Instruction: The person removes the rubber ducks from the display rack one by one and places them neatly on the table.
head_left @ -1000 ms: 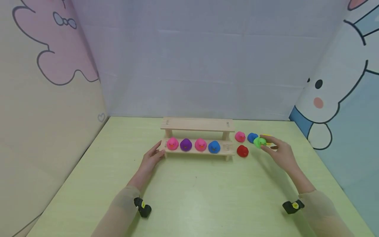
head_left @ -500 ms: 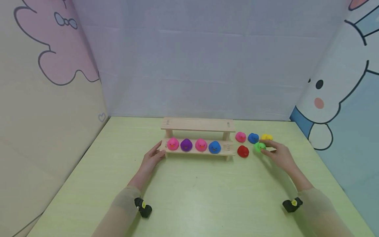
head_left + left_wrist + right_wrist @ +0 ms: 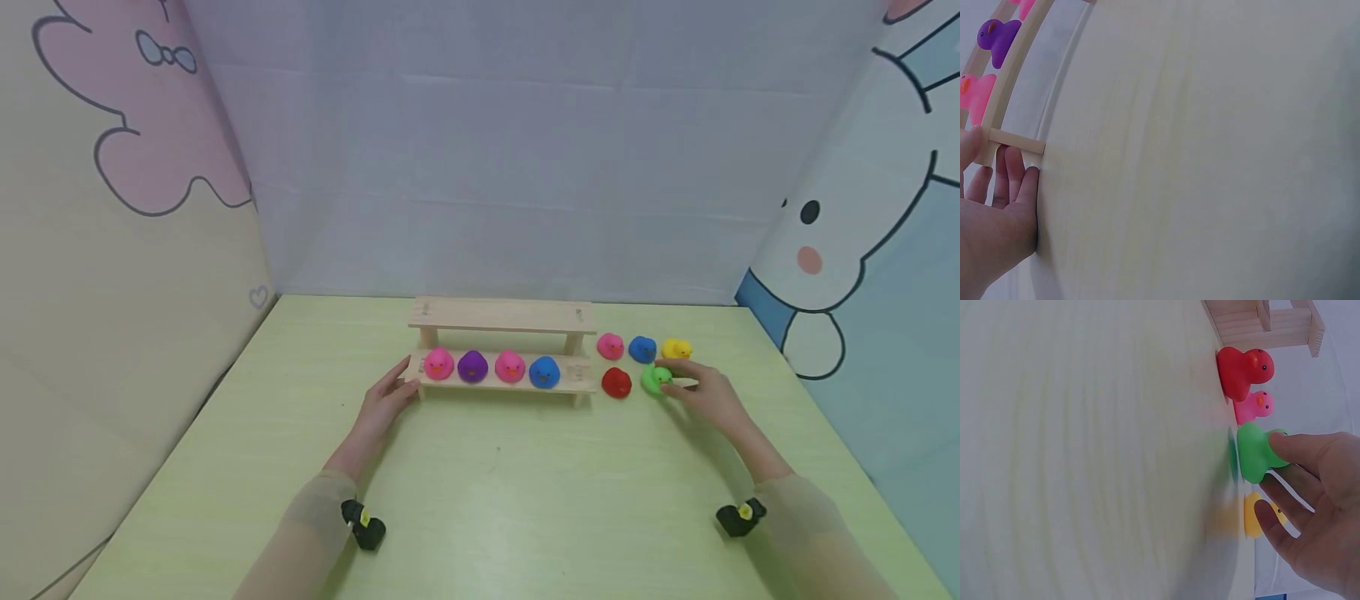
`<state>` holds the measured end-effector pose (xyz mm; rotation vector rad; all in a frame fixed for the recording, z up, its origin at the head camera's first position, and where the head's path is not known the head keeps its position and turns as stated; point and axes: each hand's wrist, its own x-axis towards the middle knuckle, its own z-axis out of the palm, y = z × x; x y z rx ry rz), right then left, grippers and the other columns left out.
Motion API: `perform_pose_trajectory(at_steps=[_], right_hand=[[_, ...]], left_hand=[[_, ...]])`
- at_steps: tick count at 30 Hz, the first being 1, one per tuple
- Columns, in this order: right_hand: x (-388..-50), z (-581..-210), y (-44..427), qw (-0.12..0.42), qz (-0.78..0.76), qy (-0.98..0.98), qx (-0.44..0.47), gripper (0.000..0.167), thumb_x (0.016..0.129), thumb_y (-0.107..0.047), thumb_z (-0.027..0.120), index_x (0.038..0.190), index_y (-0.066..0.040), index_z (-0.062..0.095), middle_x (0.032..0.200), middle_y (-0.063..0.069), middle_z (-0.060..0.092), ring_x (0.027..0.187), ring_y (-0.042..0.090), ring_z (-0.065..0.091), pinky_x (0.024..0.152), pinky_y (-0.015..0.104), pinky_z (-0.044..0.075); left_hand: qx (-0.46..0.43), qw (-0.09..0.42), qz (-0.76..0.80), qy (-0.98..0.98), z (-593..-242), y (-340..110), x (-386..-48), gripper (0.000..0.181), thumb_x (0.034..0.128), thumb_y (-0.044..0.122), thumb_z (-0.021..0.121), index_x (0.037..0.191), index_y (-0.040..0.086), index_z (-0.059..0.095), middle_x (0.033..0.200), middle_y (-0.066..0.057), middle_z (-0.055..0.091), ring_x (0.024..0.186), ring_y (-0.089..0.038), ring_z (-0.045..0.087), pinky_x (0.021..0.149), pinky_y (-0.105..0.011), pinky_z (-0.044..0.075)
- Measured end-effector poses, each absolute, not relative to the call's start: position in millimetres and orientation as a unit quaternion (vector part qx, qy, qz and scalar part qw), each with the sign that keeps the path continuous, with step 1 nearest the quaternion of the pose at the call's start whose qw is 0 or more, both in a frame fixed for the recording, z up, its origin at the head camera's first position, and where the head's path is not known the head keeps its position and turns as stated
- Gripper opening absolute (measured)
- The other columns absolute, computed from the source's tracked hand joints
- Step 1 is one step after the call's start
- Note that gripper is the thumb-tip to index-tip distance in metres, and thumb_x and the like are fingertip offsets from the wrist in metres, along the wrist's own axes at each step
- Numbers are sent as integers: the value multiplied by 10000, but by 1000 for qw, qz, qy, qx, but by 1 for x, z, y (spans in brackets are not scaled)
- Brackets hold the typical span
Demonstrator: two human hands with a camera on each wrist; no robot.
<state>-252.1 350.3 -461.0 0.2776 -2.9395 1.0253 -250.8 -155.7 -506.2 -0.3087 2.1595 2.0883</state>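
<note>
A small two-tier wooden rack stands on the table. On its lower shelf sit a pink duck, a purple duck, a second pink duck and a blue duck. My left hand grips the shelf's left end, thumb over the board in the left wrist view. Right of the rack, my right hand pinches a green rubber duck by its head, low over the tabletop. A red duck sits just left of the green one.
Behind the green duck, a third pink duck, a second blue duck and a yellow duck stand in a row. The pale table meets a cloth backdrop behind and cartoon-printed panels at both sides.
My right hand has brought the green duck toward me and lower, away from the blue and yellow ducks, to beside the red one. The left hand stays at the rack's end.
</note>
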Motion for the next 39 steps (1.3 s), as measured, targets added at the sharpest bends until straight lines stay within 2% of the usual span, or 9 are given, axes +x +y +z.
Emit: perform_pose_trajectory(at_steps=[7,15,22,31,39], right_hand=[[-253,-465,351,-11,328,-941,83,427,982,-155,602,1387,-32,544,1428,259,518,1290,452,484,970,569,530],[-252,-466,351,-10,320,-943,86,409,964,-140,623,1359,-47,573,1407,260,534,1218,451,539,958,578,534],[-250,-467,353,-13,316,-945,87,414,957,-113,619,1364,-51,569,1390,254,551,1217,443,540,963,584,530],[-250,-465,353,-20,313,-946,85,414,955,-133,630,1359,-60,577,1368,247,573,1217,438,543,965,584,528],[-249,-464,354,-17,311,-946,90,417,949,-160,655,1348,-57,586,1349,249,589,1213,439,553,958,580,533]], left_hand=[[-86,51,693,714,-505,-156,-248,573,991,199,602,1522,252,396,995,30,508,935,-9,602,1095,-326,480],[-92,56,695,711,-504,-155,-248,579,993,196,599,1527,262,385,1004,29,522,929,-7,608,1105,-329,471],[-94,52,692,714,-505,-154,-247,568,992,194,599,1520,264,400,1012,18,522,943,-31,601,1097,-338,477],[-99,52,695,711,-505,-156,-248,574,985,195,609,1517,262,405,1015,17,529,932,-32,608,955,-190,526],[-98,52,700,706,-504,-154,-247,568,989,195,607,1515,270,408,986,37,511,934,-40,589,959,-196,515]])
